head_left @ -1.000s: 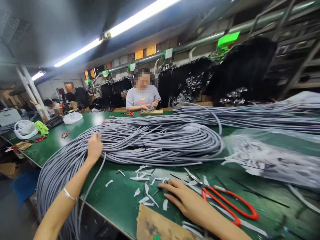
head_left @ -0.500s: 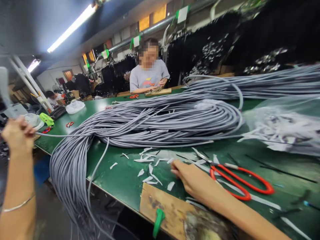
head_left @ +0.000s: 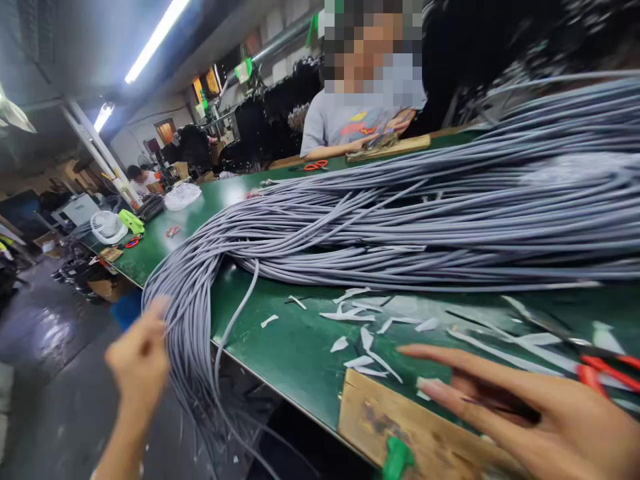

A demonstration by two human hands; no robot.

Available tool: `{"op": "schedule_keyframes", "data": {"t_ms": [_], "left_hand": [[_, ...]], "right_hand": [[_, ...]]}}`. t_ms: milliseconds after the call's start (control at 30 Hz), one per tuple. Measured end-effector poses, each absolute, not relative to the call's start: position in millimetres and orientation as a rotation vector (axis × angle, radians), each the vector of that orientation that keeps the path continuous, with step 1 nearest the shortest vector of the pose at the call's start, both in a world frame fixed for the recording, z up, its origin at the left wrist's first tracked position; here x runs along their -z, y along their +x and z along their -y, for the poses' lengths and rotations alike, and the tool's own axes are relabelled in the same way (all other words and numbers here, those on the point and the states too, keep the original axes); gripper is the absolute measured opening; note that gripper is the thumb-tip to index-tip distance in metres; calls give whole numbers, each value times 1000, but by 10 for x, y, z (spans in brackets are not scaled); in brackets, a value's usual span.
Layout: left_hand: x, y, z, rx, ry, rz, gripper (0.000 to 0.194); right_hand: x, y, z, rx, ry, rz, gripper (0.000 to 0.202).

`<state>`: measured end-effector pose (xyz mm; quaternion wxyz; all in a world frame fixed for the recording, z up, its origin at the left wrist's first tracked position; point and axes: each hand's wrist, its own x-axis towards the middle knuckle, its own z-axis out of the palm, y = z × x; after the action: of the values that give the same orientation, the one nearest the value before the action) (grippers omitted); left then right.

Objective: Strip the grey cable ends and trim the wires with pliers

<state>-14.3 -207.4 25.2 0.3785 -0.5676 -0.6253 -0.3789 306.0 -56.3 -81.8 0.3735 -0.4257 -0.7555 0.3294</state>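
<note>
- One large bundle of grey cables (head_left: 310, 233), too many strands to count, runs along the table (head_left: 280, 340) from the right and drapes over the near edge; one strand curves apart from the rest.
- Two hands: the left hand (head_left: 137, 360) is beside the hanging strands, off the near edge, fingers curled but blurred; whether it pinches a strand, I cannot tell.
- The right hand (head_left: 530, 407) is spread, thumb and fingers parted, above the near edge towards the right.
- Four red-handled scissors: one pair (head_left: 595, 373) beside the right hand, one (head_left: 316, 165) near the far edge, two (head_left: 173, 231) (head_left: 134, 241) towards the left end.
- Two wooden boards: one (head_left: 370, 413) at the near edge, bearing a green clip (head_left: 397, 459); one (head_left: 390, 148) at the far edge, before a person (head_left: 345, 123).
- One white plastic bag (head_left: 183, 197) towards the left end; its contents are unclear.
- One white fan (head_left: 109, 227) near the left end.
- Over ten white scraps (head_left: 347, 317) between bundle and near board.
</note>
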Motion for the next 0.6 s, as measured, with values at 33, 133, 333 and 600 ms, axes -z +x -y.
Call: {"op": "schedule_keyframes", "data": {"t_ms": [33,133,333,600], "left_hand": [[-15,29,1948,926,-1733,1619,18],[545,554,1595,955,-2195,1552,27],[862,750,1262,1114,-2253,1534,26],[803,807,1188,1184,-2254,1706,23]], "right_hand": [[741,3065,579,-1006,-1038,1936,48],[461,3088,622,-1248,-976,1853,59],[203,3150,563,-1127,-951,1526,35],[268,3118,511,-1111,-974,1544,35]]}}
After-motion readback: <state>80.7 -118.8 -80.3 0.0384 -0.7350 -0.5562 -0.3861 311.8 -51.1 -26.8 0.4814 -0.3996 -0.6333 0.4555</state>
